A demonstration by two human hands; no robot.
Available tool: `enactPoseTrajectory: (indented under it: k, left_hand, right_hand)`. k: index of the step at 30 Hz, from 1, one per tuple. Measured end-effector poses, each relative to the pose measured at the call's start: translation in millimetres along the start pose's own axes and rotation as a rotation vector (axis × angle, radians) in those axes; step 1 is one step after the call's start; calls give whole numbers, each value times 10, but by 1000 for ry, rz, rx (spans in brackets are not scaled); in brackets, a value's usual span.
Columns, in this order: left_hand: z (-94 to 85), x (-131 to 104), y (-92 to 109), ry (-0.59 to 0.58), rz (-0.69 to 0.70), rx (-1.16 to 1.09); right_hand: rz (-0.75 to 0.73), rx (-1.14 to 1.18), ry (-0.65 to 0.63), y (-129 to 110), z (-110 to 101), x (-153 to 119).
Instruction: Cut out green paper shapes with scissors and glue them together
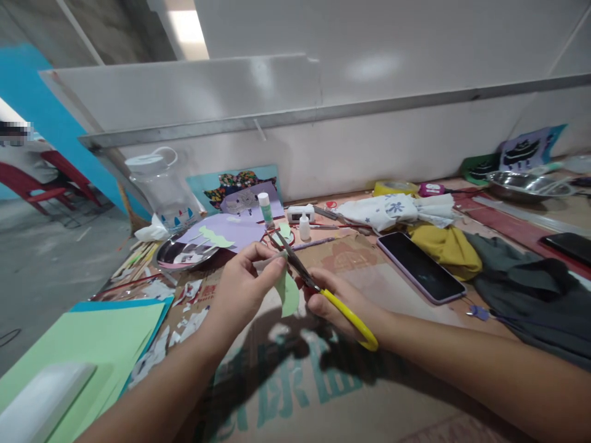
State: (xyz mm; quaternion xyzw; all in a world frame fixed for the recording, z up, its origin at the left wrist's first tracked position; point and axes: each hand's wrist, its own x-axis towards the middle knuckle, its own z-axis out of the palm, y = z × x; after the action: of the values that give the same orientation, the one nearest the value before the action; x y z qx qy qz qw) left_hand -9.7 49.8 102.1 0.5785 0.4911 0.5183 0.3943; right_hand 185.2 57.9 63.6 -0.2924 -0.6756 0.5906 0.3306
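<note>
My left hand (252, 280) pinches a small piece of light green paper (289, 296), which hangs down from the fingertips. In my right hand (339, 301) is a pair of scissors with yellow handles (348, 320). Their blades point up and away to the left, beside the paper at my left fingertips; whether they touch it I cannot tell. Both hands are above a cardboard sheet (295, 369) with green printed characters. Just beyond them stand a glue stick (265, 210) and a small white bottle (304, 227).
Green and blue paper sheets (120, 332) lie at the left under a white object (46, 400). Paper scraps (184, 326) surround a metal bowl (161, 258) near a clear bottle (159, 191). A phone (421, 267) and cloths (446, 249) lie right. A person (28, 157) sits far left.
</note>
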Motion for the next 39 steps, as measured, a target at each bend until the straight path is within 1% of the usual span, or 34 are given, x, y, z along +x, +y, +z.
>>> enactPoseTrajectory:
  k: [4, 8, 16, 24, 29, 34, 39]
  left_hand:
    - [31, -8, -63, 15, -23, -31]
    - [44, -3, -88, 14, -62, -110]
    - [91, -31, -147, 45, -131, -221]
    - [116, -39, -138, 62, -155, -259]
    - [123, -44, -128, 62, -169, -270]
    - [126, -43, -113, 70, -154, -271]
    - [97, -38, -96, 63, -158, -281]
  right_hand:
    - [-13, -20, 12, 1, -3, -1]
    - [-31, -35, 29, 7, 0, 7]
    - [-2, -27, 40, 43, 6, 31]
    - [-10, -40, 63, 48, 11, 40]
    - [15, -32, 61, 38, 8, 34]
    - [32, -25, 78, 11, 20, 38]
    - [61, 9, 77, 7, 17, 59]
